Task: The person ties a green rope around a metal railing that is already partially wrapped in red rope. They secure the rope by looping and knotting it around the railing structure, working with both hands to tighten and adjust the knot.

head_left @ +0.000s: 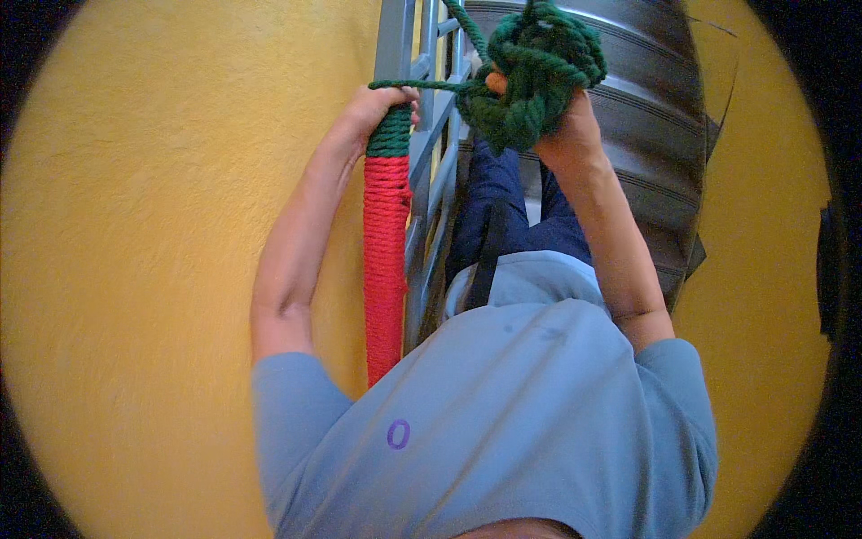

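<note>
A grey metal handrail (pixel 393 40) is wound with red cord (pixel 386 260) along its nearer length and a short band of green cord (pixel 389 135) beyond that. My left hand (pixel 377 106) is closed around the rail at the far end of the green band, thumb and fingers on either side. Up and to the right, my right hand (pixel 566 130) grips a thick, tangled bundle of green cord (pixel 539 67), which hides most of its fingers. A taut strand of green cord (pixel 422 84) runs from the bundle across to the rail, passing over my left hand.
Grey slanted balusters (pixel 434 144) stand under the rail on its right. Dark ribbed stair treads (pixel 642 135) curve away beyond my legs. A yellow wall (pixel 162 225) lies close on the left, with another yellow surface (pixel 763 269) at the right.
</note>
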Demonstrator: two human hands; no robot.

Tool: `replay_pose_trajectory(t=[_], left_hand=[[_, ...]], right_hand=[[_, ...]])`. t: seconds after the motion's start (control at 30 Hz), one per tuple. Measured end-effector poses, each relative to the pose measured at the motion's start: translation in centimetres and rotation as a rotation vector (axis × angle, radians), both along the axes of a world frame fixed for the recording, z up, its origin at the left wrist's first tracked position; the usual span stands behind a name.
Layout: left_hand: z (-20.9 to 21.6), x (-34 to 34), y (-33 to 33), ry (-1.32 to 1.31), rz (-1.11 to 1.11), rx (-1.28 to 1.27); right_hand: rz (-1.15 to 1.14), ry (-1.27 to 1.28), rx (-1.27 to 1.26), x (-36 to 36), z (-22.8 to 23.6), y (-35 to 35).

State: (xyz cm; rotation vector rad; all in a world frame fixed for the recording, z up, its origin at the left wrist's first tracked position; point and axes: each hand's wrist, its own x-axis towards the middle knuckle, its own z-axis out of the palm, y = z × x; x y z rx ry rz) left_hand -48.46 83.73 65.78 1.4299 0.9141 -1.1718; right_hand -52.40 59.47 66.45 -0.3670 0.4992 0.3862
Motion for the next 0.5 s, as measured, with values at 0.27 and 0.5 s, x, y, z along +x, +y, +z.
replay_pose_trajectory(t=[0.27, 0.5], left_hand=[[-2.5, -0.3, 3.3, -0.308, -0.578, 0.492], [8.8, 1.4, -3.4, -1.197, -1.154, 0.326]], right_hand=[[0.011, 0.146, 0.075, -0.6, 9.5, 3.5], [-0.006, 0.28, 0.129, -0.9, 8.2, -0.3]])
